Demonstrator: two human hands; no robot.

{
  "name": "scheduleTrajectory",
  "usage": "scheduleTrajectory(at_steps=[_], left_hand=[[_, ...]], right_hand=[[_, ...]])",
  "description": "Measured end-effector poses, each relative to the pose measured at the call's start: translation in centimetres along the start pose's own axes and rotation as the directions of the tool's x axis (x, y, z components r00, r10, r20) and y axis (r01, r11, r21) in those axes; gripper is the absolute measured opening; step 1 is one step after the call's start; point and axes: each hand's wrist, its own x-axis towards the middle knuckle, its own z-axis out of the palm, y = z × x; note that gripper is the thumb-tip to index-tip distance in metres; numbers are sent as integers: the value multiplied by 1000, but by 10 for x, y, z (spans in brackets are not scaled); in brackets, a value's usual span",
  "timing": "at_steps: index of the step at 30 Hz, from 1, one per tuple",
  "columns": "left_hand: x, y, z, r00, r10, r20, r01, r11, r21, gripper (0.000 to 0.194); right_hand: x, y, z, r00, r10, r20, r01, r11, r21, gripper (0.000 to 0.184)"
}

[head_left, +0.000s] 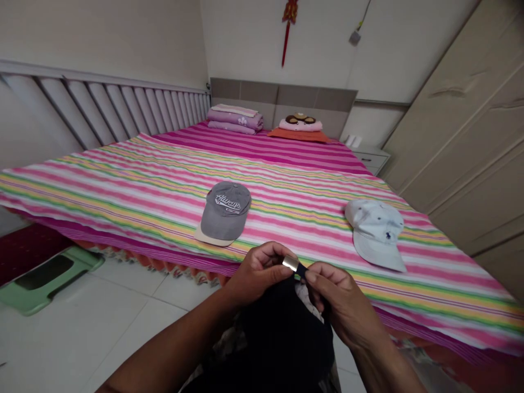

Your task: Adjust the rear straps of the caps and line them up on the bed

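Note:
Both my hands hold a black cap in front of me, below the bed's edge. My left hand pinches the metal buckle of its back strap. My right hand pinches the dark strap just right of the buckle. On the striped bedsheet lie a grey cap with white lettering, ahead of my left hand, and a pale blue-white cap to the right of my hands.
Folded purple bedding and a pink pillow with a brown toy sit at the headboard. A green plastic stool stands on the white tiled floor at left. A wardrobe lines the right wall, a nightstand beside it.

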Motion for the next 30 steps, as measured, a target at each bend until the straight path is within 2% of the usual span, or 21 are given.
scheduleTrajectory(at_steps=[5, 9, 14, 22, 30], left_hand=[[0, 0, -2, 998, 11, 62, -13, 999, 39, 25], [0, 0, -2, 997, 19, 73, -25, 997, 80, 24], [0, -3, -3, 991, 66, 112, -84, 983, 164, 22], [0, -5, -5, 992, 99, 72, -110, 977, 181, 24], [1, -4, -4, 986, 127, 107, -150, 958, 246, 21]], right_hand=[[0, 0, 0, 999, 31, 33, -32, 998, 56, 28], [2, 1, -1, 999, 25, 45, -26, 999, 18, 27], [1, 1, 4, 998, 21, 58, -24, 998, 57, 27], [-1, 0, 0, 995, -12, 101, 6, 998, 64, 24], [0, 2, 1, 995, -7, 101, 3, 999, 42, 26]])
